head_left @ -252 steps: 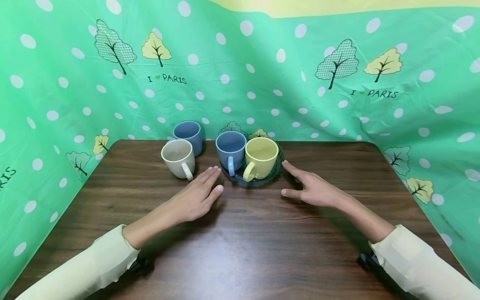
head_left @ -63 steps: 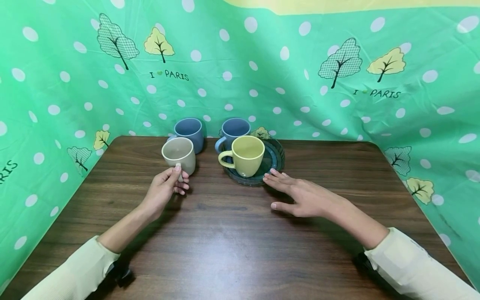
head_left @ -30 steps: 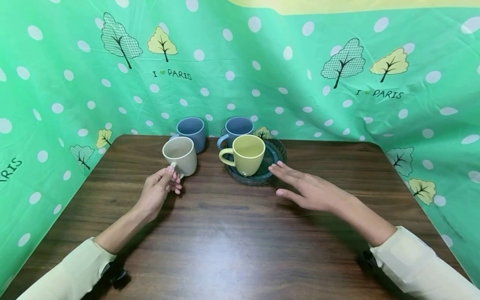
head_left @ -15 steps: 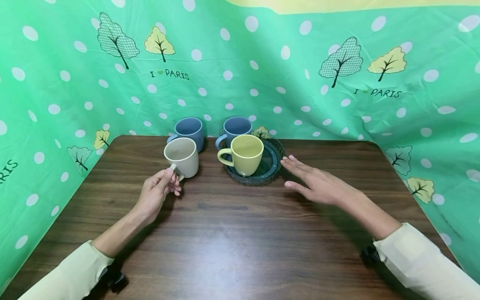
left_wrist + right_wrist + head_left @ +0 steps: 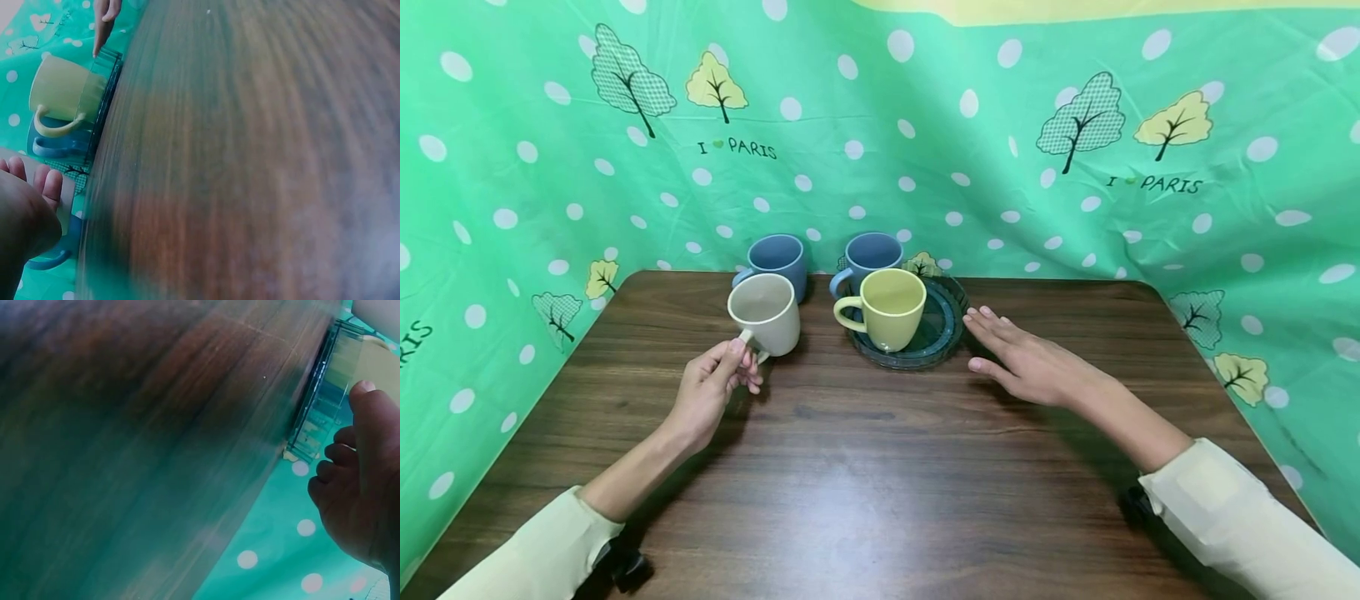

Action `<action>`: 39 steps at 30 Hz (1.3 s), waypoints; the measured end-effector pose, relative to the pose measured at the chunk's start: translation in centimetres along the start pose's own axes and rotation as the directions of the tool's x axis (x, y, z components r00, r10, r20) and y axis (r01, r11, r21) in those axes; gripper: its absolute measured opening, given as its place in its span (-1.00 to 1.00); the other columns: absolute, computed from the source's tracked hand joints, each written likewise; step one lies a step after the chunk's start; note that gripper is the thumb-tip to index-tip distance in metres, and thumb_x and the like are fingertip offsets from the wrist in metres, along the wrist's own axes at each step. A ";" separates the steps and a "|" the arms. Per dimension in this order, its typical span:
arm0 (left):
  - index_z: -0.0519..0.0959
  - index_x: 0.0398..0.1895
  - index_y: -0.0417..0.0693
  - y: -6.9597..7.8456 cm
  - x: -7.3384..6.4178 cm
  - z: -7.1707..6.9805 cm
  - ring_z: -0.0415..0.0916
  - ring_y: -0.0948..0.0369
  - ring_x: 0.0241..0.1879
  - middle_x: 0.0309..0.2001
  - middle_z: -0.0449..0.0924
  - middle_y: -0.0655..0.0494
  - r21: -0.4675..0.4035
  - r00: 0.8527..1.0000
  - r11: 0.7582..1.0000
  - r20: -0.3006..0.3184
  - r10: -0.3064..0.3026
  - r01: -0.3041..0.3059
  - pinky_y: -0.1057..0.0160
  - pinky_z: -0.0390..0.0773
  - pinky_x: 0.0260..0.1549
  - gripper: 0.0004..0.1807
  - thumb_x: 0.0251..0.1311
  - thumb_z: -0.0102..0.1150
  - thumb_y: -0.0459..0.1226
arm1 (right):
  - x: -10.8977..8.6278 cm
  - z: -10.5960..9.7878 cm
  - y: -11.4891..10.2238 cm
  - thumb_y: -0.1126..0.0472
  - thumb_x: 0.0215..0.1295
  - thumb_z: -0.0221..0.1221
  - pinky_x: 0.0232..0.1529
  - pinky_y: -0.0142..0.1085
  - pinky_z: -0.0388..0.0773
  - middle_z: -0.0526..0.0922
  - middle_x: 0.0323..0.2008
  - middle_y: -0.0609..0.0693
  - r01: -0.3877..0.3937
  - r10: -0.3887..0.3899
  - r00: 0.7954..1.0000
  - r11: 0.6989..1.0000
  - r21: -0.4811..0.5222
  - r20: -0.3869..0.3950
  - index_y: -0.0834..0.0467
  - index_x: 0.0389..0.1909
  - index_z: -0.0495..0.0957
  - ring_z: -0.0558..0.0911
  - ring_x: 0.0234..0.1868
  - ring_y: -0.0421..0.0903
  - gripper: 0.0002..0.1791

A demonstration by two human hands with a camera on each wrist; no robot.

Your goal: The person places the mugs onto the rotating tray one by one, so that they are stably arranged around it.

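Note:
My left hand [image 5: 703, 396] pinches the handle of an off-white mug [image 5: 765, 312] between thumb and fingers, at the left of the group. Just behind that mug stands a blue mug [image 5: 778, 260], partly hidden by it. A green-tinted clear glass dish [image 5: 917, 360] holds a yellow mug [image 5: 895, 310] in front and another blue mug [image 5: 874, 252] behind; both handles point left. My right hand [image 5: 1037, 362] has its fingers extended at the dish's right rim; whether they touch it I cannot tell. In the left wrist view, the yellow mug [image 5: 59, 87] stands upright inside the dish wall.
The mugs and dish stand near the far edge of a dark wooden table [image 5: 880, 475]. Close behind that edge hangs a green dotted cloth [image 5: 865, 100], which also closes in both sides. A black strap device [image 5: 628, 567] sits under the left sleeve.
Earlier the left hand was flat; now it grips the off-white mug, which has shifted slightly right. Both mugs in the dish have turned and moved, handles now leftward. The right hand has edged right.

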State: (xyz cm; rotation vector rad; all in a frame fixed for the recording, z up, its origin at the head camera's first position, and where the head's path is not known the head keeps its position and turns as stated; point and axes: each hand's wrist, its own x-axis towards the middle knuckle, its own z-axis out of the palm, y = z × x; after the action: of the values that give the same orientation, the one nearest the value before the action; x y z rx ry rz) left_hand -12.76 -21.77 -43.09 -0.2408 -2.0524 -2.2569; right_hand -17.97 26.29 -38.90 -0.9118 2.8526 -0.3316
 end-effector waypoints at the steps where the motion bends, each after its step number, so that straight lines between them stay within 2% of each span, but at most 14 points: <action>1: 0.57 -0.26 -0.17 0.0 0.0 0.0 0.68 0.25 -0.31 -0.30 0.65 0.16 -0.001 1.000 1.000 0.006 0.004 -0.004 0.31 0.79 -0.23 -0.61 0.84 -0.03 -0.19 | 0.1 0.0 0.0 -0.15 0.85 0.00 0.80 0.32 0.12 0.01 0.86 0.25 0.004 -0.004 1.000 1.000 -0.004 0.003 0.21 0.85 0.04 0.01 0.87 0.28 -0.17; 20: 0.57 -0.26 -0.12 -0.1 -0.5 -0.3 0.68 0.29 -0.29 -0.28 0.63 0.19 0.012 0.994 1.000 0.110 0.028 -0.029 0.33 0.80 -0.22 -0.62 0.85 -0.08 -0.23 | 0.1 0.5 -0.3 -0.19 0.85 -0.01 0.81 0.30 0.10 -0.03 0.87 0.22 -0.015 0.016 0.999 1.000 -0.017 0.032 0.19 0.85 0.03 -0.01 0.88 0.27 -0.15; 32: 0.55 -0.27 -0.15 0.1 -0.4 -0.3 0.67 0.29 -0.28 -0.28 0.63 0.19 0.002 0.990 0.999 0.137 0.031 -0.032 0.32 0.80 -0.21 -0.61 0.85 -0.09 -0.25 | -0.3 0.5 -0.9 -0.21 0.84 -0.01 0.79 0.32 0.15 -0.02 0.86 0.24 -0.022 0.022 0.999 1.000 -0.010 0.039 0.18 0.85 0.05 0.02 0.87 0.29 -0.15; 39: 0.55 -0.26 -0.17 0.1 -0.4 -0.4 0.66 0.28 -0.27 -0.27 0.63 0.19 -0.013 0.986 0.998 0.160 0.055 -0.053 0.32 0.80 -0.20 -0.61 0.86 -0.11 -0.26 | -0.4 0.6 -1.1 -0.20 0.85 -0.01 0.78 0.32 0.18 0.00 0.86 0.24 -0.011 0.011 0.999 1.000 -0.006 0.030 0.17 0.85 0.07 0.05 0.86 0.31 -0.17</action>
State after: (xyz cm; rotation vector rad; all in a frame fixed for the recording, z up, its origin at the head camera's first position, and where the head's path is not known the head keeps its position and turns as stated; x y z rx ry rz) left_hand -12.38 -22.15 -43.08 -0.4879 -2.0833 -2.2828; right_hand -16.93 25.54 -39.22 -0.8939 2.8317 -0.3055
